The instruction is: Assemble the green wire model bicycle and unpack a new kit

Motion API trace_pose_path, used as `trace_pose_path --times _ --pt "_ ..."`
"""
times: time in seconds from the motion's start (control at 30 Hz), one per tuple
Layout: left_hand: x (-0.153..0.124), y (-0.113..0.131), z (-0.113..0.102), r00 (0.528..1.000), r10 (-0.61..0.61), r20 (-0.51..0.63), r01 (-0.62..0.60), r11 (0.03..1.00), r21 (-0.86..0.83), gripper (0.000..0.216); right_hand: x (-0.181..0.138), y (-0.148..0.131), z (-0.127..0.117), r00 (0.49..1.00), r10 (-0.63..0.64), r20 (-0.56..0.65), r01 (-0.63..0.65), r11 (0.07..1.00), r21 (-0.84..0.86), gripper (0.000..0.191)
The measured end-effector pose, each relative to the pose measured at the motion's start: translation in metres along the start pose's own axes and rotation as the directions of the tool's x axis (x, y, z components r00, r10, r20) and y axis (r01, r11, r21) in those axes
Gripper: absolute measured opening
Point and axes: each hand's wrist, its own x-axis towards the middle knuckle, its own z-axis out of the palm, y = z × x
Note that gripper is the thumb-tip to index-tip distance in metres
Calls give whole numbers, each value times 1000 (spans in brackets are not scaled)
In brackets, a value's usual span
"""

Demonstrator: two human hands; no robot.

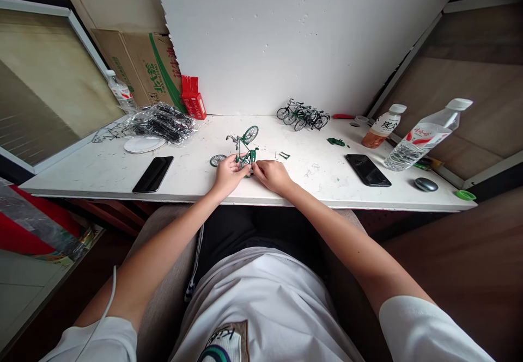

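Miniature bicycle between two hands at a white table

Seated person, white short-sleeved shirt, both forearms over the near edge of the white table [322, 190]. Green model bicycle [241, 148] near the middle of the tabletop, close to the person, tilted, one spoked wheel [250, 134] raised at its far end. Left hand [229, 175] closed on its near part, fingers and thumb around the frame. Right hand [273, 176] close beside the left, fingers curled, tips at the bicycle's near end; from here I cannot tell whether they pinch it.

A dark spoked wheel [218, 160] lies just beside the left hand; can't tell whether it is attached. Beyond the right hand, a small green part [285, 155]. Farther back, a cluster of model bicycles [303, 115] stands near the white foam board [310, 35].

Left side: black smartphone [152, 175], white disc [144, 143], clear plastic bag of dark parts [165, 124], red box [193, 98]. Right side: second smartphone [368, 170], amber drink bottle [383, 127], larger water bottle [425, 137].
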Motion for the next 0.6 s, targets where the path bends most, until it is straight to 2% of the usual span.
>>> trace_pose_path --times 0.2,0.6 --pt "0 -2 1 1000 -4 -3 4 1000 -22 59 0 -2 -2 1000 -2 5 2 1000 10 52" --pt "-1 2 3 1000 -16 2 16 1000 -23 55 -1 0 -1 1000 -19 -7 19 999 29 50"
